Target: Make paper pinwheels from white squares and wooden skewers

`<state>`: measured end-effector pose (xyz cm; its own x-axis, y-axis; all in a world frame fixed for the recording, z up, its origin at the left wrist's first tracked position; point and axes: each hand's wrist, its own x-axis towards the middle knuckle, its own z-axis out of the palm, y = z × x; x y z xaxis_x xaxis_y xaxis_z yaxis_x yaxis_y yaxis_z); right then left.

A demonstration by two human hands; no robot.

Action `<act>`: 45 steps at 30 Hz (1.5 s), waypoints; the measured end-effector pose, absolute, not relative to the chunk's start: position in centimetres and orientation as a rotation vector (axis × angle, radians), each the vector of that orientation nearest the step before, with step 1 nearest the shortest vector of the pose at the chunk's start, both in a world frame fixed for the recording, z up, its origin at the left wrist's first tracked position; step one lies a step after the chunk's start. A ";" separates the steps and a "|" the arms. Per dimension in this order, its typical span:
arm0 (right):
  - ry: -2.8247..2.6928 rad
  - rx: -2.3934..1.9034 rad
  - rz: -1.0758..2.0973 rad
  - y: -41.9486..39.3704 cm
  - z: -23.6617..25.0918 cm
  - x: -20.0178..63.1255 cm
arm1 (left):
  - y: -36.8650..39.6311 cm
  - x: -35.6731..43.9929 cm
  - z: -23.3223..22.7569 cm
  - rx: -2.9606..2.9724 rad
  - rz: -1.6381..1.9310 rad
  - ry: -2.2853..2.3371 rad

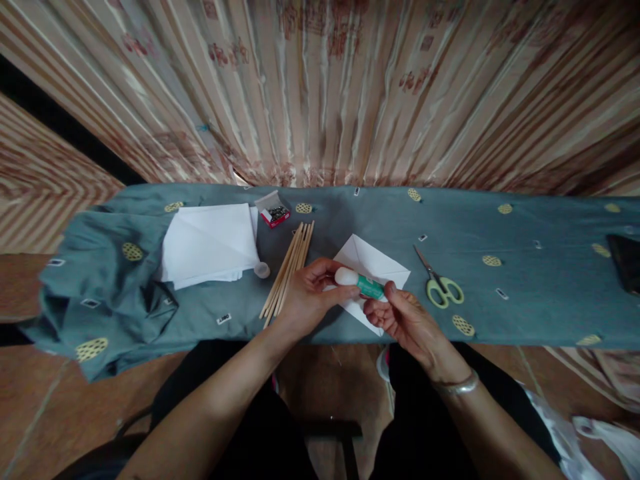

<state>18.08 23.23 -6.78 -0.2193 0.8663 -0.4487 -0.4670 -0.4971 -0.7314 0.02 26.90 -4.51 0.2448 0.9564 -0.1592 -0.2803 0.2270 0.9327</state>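
Observation:
Both of my hands hold a glue stick (369, 287) with a green label and an exposed white tip, tilted over the cloth. My left hand (313, 290) grips it near the white end between thumb and fingers. My right hand (403, 313) pinches its lower end on the right. Beneath the hands lies a square of white paper (383, 265) with crease lines, partly hidden by them. A small white cap (261, 270) sits left of my left hand. Close by lies a bundle of thin wooden sticks (290, 267), one end near my left wrist.
A stack of white paper (213, 243) lies on the left of the cloth-covered table (540, 287). Behind the sticks stands an open small red-and-white box (274, 212) of pins or similar metal bits. Green-handled scissors (441, 287) rest at right; a dark object (623, 260) lies at the far right.

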 end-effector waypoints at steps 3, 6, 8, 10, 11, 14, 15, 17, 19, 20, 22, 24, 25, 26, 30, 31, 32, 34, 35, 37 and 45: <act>-0.578 -1.096 1.875 23.0 -6.9 18.1 | 26.9 0.0 -4.5 0.923 1.046 0.900; -0.569 -1.076 1.889 23.0 -6.9 18.1 | 26.9 0.1 -4.6 0.895 1.062 0.898; -0.542 -1.027 1.881 23.1 -7.0 18.0 | 26.9 0.4 -4.7 0.868 1.075 0.904; -0.498 -0.963 1.877 23.2 -7.1 17.9 | 26.9 0.7 -4.9 0.840 1.082 0.910; -0.473 -0.929 1.887 23.2 -7.2 17.7 | 26.8 0.9 -5.0 0.827 1.080 0.905; -0.416 -0.851 1.929 23.2 -7.2 17.2 | 26.7 1.3 -5.4 0.810 1.076 0.862; -0.408 -0.846 1.926 23.2 -7.1 17.0 | 26.7 1.3 -5.6 0.822 1.073 0.853; -0.415 -0.884 1.861 23.5 -6.8 17.2 | 26.7 1.2 -5.9 0.894 1.068 0.858; -0.465 -0.977 1.730 24.0 -6.4 18.1 | 26.9 0.9 -6.4 1.061 1.075 0.887; -0.504 -1.028 1.648 24.3 -6.1 18.7 | 26.9 0.7 -6.6 1.197 1.073 0.910; -0.575 -1.141 1.481 25.1 -5.6 20.2 | 27.1 0.4 -7.1 1.562 1.031 0.967; -0.583 -1.209 1.369 25.9 -5.2 21.5 | 27.2 0.3 -7.7 1.933 0.917 0.996; -0.593 -1.233 1.327 26.2 -5.1 21.9 | 27.3 0.3 -8.0 2.088 0.846 0.999; -0.618 -1.254 1.288 26.5 -5.0 22.2 | 27.2 0.4 -8.2 2.215 0.777 1.002; -0.887 -1.387 1.090 27.0 -5.2 22.1 | 26.8 1.2 -9.0 2.494 0.564 1.007; -0.978 -1.431 1.035 27.0 -5.3 21.9 | 26.6 1.3 -9.2 2.519 0.541 1.009; -1.075 -1.478 0.981 26.9 -5.5 21.8 | 26.5 1.5 -9.3 2.534 0.525 1.010; -1.261 -1.575 0.875 26.7 -5.8 21.5 | 26.3 1.6 -9.5 2.551 0.503 1.013; -1.344 -1.623 0.822 26.6 -6.0 21.4 | 26.3 1.6 -9.6 2.557 0.495 1.013; -1.467 -1.695 0.722 26.4 -6.0 21.2 | 26.2 1.6 -9.7 2.560 0.491 1.015; -1.649 -1.794 0.535 26.3 -5.5 20.4 | 26.2 1.6 -9.7 2.544 0.492 1.024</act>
<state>20.44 26.31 -5.53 0.1320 0.9839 0.1208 0.7253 -0.0128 -0.6883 1.64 26.23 -9.71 0.6782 0.7114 0.1843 0.5887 -0.6760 0.4432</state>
